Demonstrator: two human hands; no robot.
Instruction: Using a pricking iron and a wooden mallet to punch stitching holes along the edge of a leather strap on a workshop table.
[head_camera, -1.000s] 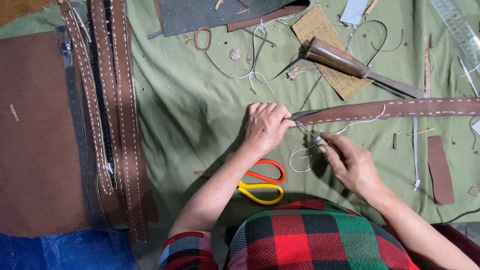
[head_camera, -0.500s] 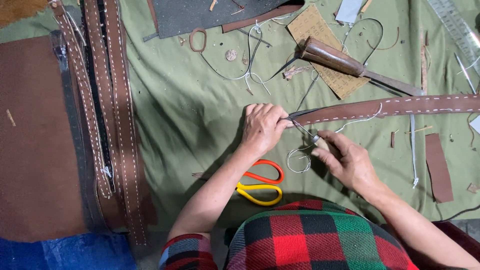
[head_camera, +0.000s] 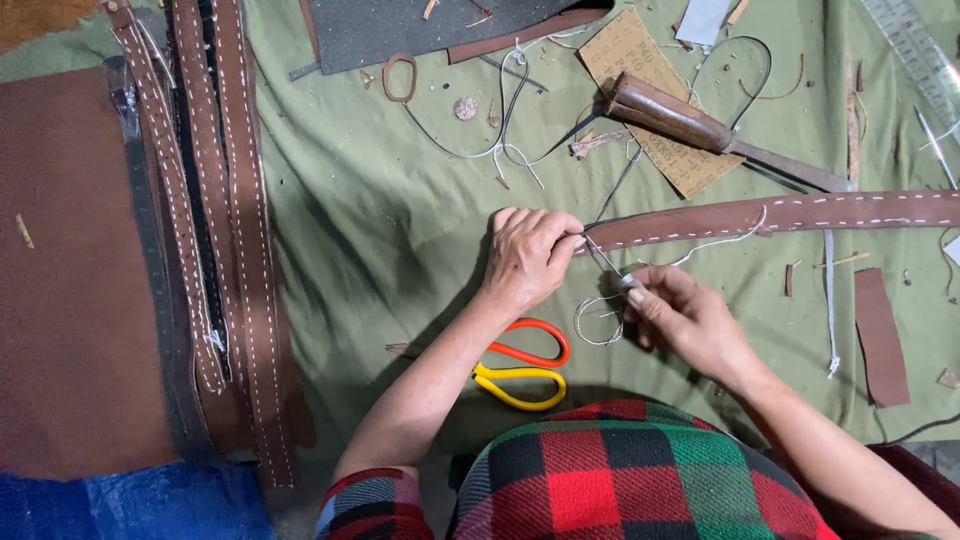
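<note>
While left hand (head_camera: 530, 255) pins stitched leather strap (head_camera: 780, 213), right hand (head_camera: 685, 320) pinches thread.

A wrinkled olive-green cloth (head_camera: 380, 230) covers the work surface. On it lie a long brown leather strap with white stitching (head_camera: 790, 212), several stitched brown leather straps (head_camera: 235, 200) at the left beside a broad brown leather sheet (head_camera: 70, 300), orange-and-yellow-handled scissors (head_camera: 520, 365), a wooden-handled tool (head_camera: 690, 125) on a tan perforated card (head_camera: 650, 70), a dark grey sheet (head_camera: 420, 25), a short brown leather offcut (head_camera: 882, 335) and loose white thread (head_camera: 600, 320).
</note>
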